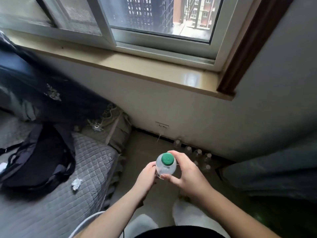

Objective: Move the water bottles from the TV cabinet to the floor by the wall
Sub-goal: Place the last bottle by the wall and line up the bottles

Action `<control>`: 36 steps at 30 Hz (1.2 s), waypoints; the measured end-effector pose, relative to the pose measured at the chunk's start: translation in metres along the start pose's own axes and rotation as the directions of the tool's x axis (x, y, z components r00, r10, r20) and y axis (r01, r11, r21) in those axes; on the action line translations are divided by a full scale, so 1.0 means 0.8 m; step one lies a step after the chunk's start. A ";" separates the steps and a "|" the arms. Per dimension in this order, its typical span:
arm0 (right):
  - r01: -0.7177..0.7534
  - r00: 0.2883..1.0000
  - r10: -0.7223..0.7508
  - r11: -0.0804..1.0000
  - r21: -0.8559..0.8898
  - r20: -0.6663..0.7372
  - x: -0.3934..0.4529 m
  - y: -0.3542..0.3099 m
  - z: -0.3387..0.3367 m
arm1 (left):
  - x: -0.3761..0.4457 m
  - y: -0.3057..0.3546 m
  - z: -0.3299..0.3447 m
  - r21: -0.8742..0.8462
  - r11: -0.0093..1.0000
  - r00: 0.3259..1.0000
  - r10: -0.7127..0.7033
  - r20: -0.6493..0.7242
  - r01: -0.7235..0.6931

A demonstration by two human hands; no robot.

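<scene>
While I look down past the window sill, I judge the carry is nearly over: a clear water bottle with a green cap is upright in mid-air above the floor. My left hand curls round its side, and my right hand pinches it from the other side, thumb low and fingertips by the cap. Next I should lower it beside the row of bottles already against the wall, without toppling any. A grey quilted bed with a black bag lies left.
</scene>
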State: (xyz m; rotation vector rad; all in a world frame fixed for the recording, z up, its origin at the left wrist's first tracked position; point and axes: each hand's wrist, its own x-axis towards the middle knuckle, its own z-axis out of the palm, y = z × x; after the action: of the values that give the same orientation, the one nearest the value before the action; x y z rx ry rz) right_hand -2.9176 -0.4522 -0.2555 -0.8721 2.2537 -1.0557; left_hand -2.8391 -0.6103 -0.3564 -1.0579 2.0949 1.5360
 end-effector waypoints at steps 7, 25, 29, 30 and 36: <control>0.020 1.000 -0.020 0.998 -0.063 -0.008 0.093 0.041 0.008 | 0.122 -0.014 0.004 -0.073 0.997 1.000 -0.005 0.017 0.006; -0.036 0.999 0.037 0.994 -0.100 0.015 0.306 0.350 0.212 | 0.453 -0.212 0.122 -0.512 0.851 0.985 -0.167 -0.054 0.116; 0.012 0.993 0.007 0.987 -0.161 0.114 0.356 0.411 0.240 | 0.530 -0.252 0.143 -0.464 0.882 0.993 -0.112 -0.039 0.081; 0.024 0.992 -0.001 0.983 -0.180 0.126 0.368 0.425 0.249 | 0.548 -0.259 0.146 -0.443 0.892 0.993 -0.110 -0.030 0.086; 0.079 0.989 -0.040 0.959 -0.274 0.145 0.417 0.492 0.283 | 0.622 -0.291 0.160 -0.357 0.931 0.997 -0.073 0.024 0.077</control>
State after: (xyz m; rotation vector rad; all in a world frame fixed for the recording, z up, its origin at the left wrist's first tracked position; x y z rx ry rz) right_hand -3.1238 -0.6081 -0.7566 -1.0990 2.3036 -0.6867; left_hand -3.0214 -0.7080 -0.8815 -1.2290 1.7823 1.9264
